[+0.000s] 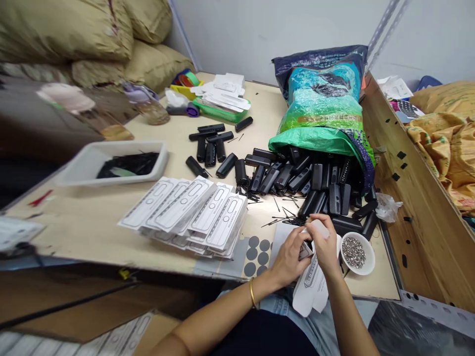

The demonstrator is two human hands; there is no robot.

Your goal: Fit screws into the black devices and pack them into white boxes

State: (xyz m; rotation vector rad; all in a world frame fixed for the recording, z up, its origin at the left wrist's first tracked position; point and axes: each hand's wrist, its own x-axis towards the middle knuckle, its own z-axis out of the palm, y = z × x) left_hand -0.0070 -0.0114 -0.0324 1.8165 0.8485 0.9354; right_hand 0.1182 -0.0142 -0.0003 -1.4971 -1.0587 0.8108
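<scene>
At the table's front edge, a white printed carton (310,285) is held between my two hands, its lower flaps hanging over my lap. My left hand (290,258) has its fingers closed on the carton's left side near the upper end. With bent fingers, my right hand (323,243) grips a white flap at the top. What lies inside the carton is hidden. A white bowl of small metal parts (356,253) stands just right of my right hand. To the left of my hands lies a sheet of grey round stickers (251,254).
Flat printed cartons (193,210) are piled at centre left. Black plastic casings (284,175) spill from a colourful plastic bag (322,109). A white tray (111,148) holds thin black pieces. A wooden board (419,198) edges the right side; a green basket (222,110) stands behind.
</scene>
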